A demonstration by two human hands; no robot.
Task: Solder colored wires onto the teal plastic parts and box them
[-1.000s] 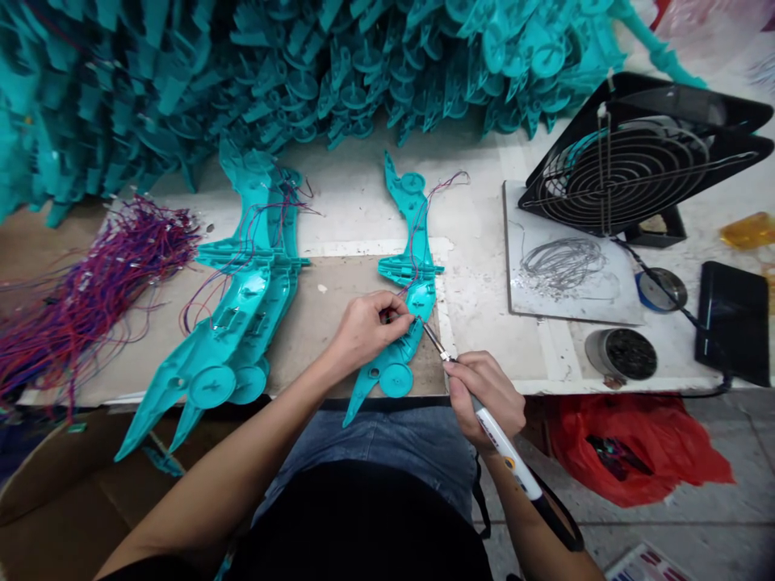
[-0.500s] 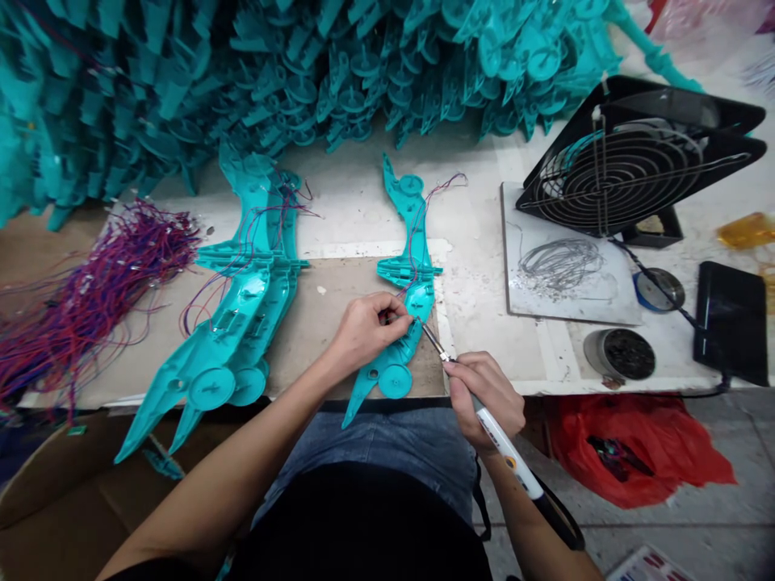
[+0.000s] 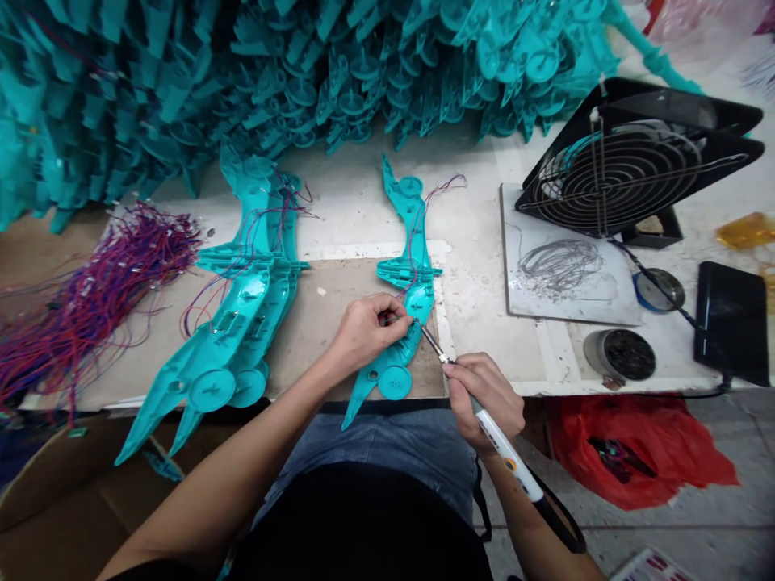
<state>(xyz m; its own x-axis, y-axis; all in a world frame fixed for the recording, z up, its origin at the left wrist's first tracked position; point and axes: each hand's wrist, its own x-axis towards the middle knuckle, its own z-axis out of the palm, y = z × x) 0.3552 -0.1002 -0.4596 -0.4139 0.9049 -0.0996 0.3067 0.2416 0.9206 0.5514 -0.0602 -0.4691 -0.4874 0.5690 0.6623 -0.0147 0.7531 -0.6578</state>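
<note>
In front of me a teal plastic shell [image 3: 417, 218] lies on the table, with thin red and purple wires [image 3: 446, 184] running along it. My left hand [image 3: 370, 329] is closed in a pinch over the shell's lower half; a wire seems to run into the fingertips, but the exact thing pinched is hidden. My right hand [image 3: 485, 397] is wrapped round a white-handled soldering iron [image 3: 502, 444]. The iron's tip meets the shell right beside my left fingertips. Farther left lie more teal shells [image 3: 242, 323], side by side, with wires across them.
A heap of teal shells [image 3: 339, 73] fills the back. Bundled red and purple wires [image 3: 102, 298] lie at left. To the right stand a black fan [image 3: 611, 177], a white board with coiled solder wire [image 3: 560, 266], a round tin [image 3: 621, 355] and a black box [image 3: 730, 323]. A red bag [image 3: 659, 452] sits below.
Almost nothing differs. Both hands and the soldering iron hold the same place at the shell, and the view has shifted only very slightly.
</note>
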